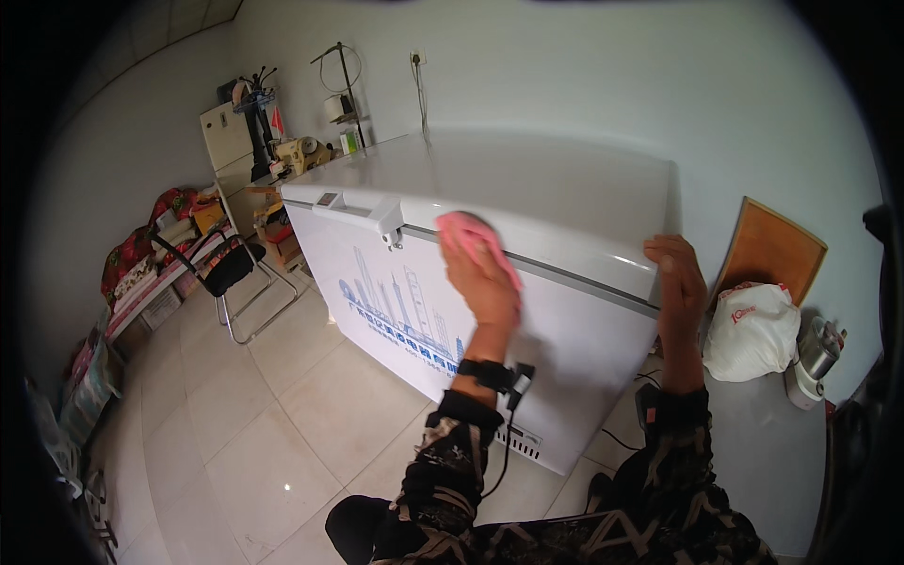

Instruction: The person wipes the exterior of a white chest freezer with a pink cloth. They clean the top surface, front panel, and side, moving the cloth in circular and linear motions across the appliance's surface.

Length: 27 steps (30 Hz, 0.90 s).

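A white chest freezer (586,353) stands in front of me with its lid (522,176) down. My left hand (484,279) presses a pink cloth (470,229) to the lid's front edge, just right of the white handle and lock (385,219). Part of the cloth hangs out along the hand's right side. At the lid's right end, my right hand (678,275) grips the corner, its fingers bent over the edge. Blue printed towers and writing cover part of the front panel.
Right of the freezer, a grey surface (763,452) holds a white plastic bag (756,332) and a small blender-like appliance (812,367); a brown board (777,244) leans behind. Leftward are a black chair (236,275), a sewing machine (304,154) and bedding (169,240). A cable (621,441) lies on the floor.
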Motion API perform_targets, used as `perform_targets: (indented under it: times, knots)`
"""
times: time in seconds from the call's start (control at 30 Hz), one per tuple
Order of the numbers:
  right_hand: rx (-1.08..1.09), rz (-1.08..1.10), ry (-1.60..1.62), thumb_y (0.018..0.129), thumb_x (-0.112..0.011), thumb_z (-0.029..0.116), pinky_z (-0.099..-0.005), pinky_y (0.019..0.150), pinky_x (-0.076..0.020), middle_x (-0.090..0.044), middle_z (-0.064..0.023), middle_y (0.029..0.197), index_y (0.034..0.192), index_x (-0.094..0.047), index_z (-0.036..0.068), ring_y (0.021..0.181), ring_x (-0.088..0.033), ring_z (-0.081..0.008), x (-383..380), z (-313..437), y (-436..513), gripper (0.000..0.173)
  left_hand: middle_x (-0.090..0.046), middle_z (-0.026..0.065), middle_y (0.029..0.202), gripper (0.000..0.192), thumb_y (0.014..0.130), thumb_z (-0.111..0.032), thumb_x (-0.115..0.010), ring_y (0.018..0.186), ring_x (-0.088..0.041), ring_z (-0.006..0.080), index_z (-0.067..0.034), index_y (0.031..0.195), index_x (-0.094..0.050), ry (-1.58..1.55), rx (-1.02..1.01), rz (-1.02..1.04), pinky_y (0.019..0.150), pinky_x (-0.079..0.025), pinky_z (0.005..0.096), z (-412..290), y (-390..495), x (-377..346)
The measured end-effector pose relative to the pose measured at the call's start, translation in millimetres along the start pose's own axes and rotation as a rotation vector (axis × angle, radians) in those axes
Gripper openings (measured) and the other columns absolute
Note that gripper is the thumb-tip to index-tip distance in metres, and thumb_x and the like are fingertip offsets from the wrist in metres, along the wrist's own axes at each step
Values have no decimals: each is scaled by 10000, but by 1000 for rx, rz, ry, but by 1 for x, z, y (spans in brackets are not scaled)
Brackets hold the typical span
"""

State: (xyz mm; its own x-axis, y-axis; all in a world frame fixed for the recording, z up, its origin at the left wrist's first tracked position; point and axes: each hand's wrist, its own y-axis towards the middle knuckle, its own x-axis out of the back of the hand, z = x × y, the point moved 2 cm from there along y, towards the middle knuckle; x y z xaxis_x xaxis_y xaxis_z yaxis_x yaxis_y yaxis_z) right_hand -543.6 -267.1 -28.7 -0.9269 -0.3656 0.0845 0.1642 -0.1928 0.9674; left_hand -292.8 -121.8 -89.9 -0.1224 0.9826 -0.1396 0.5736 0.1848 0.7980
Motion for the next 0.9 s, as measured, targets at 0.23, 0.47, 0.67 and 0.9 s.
perform_targets:
  times: [0.23,0.47,0.67,0.9]
  knots:
    - [22,-53,-53,977,-541,50,-455,1137,-415,-687,-142,1243,1125,-709,-8,1292,-579,-326,-2,-3,-11,231,-178,326,1664,729,1099,-460,-362,1531,-243,456,58,1598,-248,142,284,-112,1265,-201,437,57,34,20]
    - [15,-63,-96,985,-534,48,-460,1139,-415,-685,-145,1258,1160,-705,-9,1295,-584,-332,-3,-2,-12,251,-161,375,1646,798,1055,-436,-486,1509,-216,535,95,1588,-220,108,-109,62,1233,-201,527,10,-29,5]
    - [40,-61,-107,1000,-532,64,-464,1140,-415,-682,-145,1273,1181,-701,-9,1296,-587,-333,-2,-1,-13,257,-157,337,1667,779,1083,-403,-427,1555,-184,448,119,1592,-155,-71,468,-185,1278,-156,416,83,-22,26]
    - [29,-78,-118,1013,-524,69,-448,1139,-422,-680,-143,1287,1206,-692,-3,1303,-588,-315,-3,-4,-14,266,-168,320,1671,819,1072,-462,-421,1539,-190,498,109,1595,-153,50,-36,127,1258,-155,534,-3,-114,-1]
